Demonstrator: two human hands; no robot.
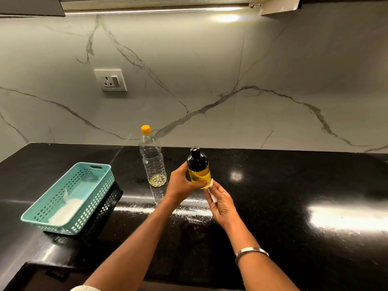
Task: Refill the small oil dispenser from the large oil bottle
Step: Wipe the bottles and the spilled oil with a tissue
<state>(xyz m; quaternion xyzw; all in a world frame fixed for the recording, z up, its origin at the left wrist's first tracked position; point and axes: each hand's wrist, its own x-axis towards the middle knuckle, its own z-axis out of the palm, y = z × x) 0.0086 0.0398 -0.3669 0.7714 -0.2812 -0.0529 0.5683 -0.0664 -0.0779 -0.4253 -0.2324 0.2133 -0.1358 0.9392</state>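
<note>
Small oil dispenser (199,169) held upright above the desk (273,185), toward the middle of its back edge; black pump cap on, yellow oil filling most of the glass body. Left hand (180,185) grips the body from its left side, fingers curled round it. Right hand (220,201) pinches a small white tissue (211,190) between fingertips and presses it against the lower right of the glass.

Large oil bottle (152,158) stands capped (orange cap) near the back edge, just left of the dispenser; only a thin layer of oil shows at its bottom. Teal basket (69,198) toward the left edge, well apart, something white inside.

Judgement: filling looks done; step in hand is wiping drips off the outside.

To do it well:
- keep the dispenser vertical so nothing seeps at the cap;
- turn the glass with the left hand against the tissue, rather than chasing round it;
- wipe the base too (an oily foot will mark the desk);
- firm grip: oily glass is slippery.
</note>
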